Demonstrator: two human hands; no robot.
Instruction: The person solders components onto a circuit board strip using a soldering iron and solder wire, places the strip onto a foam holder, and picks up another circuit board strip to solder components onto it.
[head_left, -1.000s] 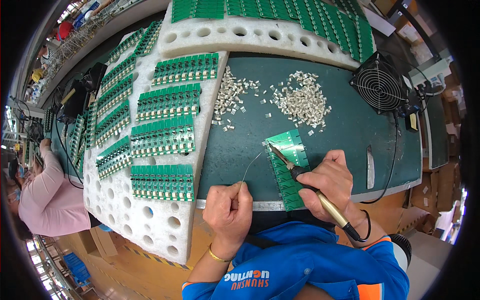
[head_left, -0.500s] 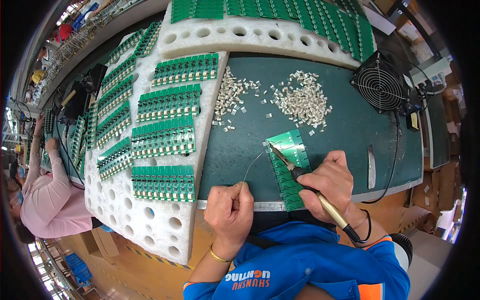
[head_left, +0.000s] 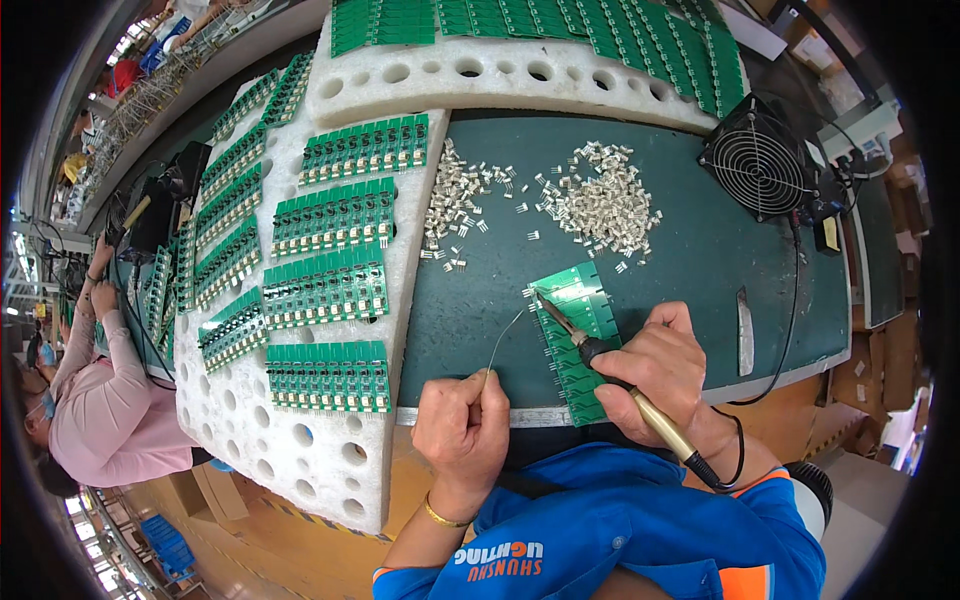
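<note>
A green circuit board panel (head_left: 578,383) lies on the dark green mat (head_left: 470,330), with white connectors along its left edge. My right hand (head_left: 655,370) grips a soldering iron with a brass-coloured handle (head_left: 655,420); its tip rests near that edge at the far end of the panel. My left hand (head_left: 462,425) pinches a thin solder wire (head_left: 499,342), which curves up toward the same edge. Two heaps of small white connectors (head_left: 595,200) lie beyond the panel. A flat metal blade-like strip (head_left: 744,332) lies to the right.
A white perforated foam sheet (head_left: 220,410) with rows of boards stands left; another foam block (head_left: 450,85) bears boards at the back. A black fan (head_left: 758,168) with cables is right. A co-worker in pink (head_left: 115,420) works at the bench far left.
My view has shifted slightly. The co-worker's arms have reached further up along the bench. My hands, the wire and the iron stay almost unchanged relative to the panel.
</note>
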